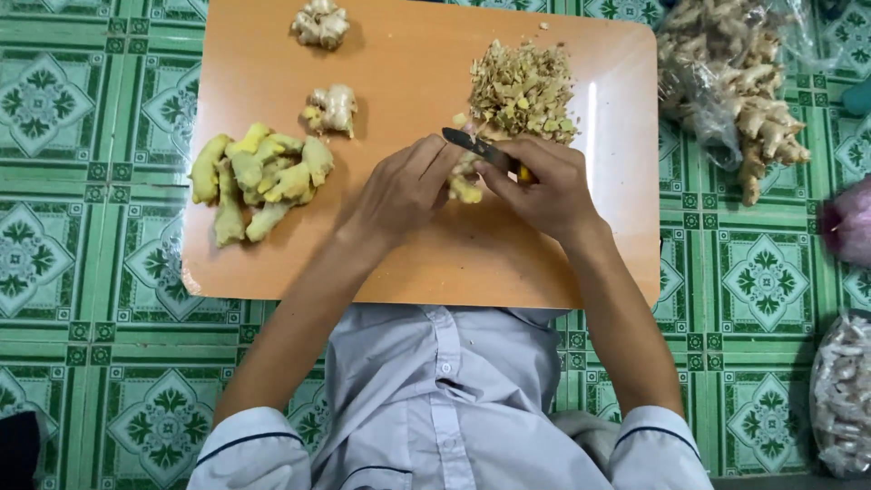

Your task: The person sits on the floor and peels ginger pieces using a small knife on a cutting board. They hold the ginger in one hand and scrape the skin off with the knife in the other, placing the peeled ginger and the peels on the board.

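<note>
A piece of ginger is pinched near the middle of the orange cutting board by the closed left hand, while a small knife is gripped in the closed right hand. Since the blade lies just beside the left fingertips, a slip could nick them. Peeled ginger is piled at the board's left, peelings at its upper right, a bag of unpeeled ginger beyond its right edge; nothing is blocked.

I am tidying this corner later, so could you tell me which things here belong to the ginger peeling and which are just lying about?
In use:
left hand holding a ginger piece
right hand with the knife
orange board
peeled ginger pile
heap of peelings
unpeeled knobs

Lying about:
bag of raw ginger
pink bag
clear bag of pale pieces
</note>
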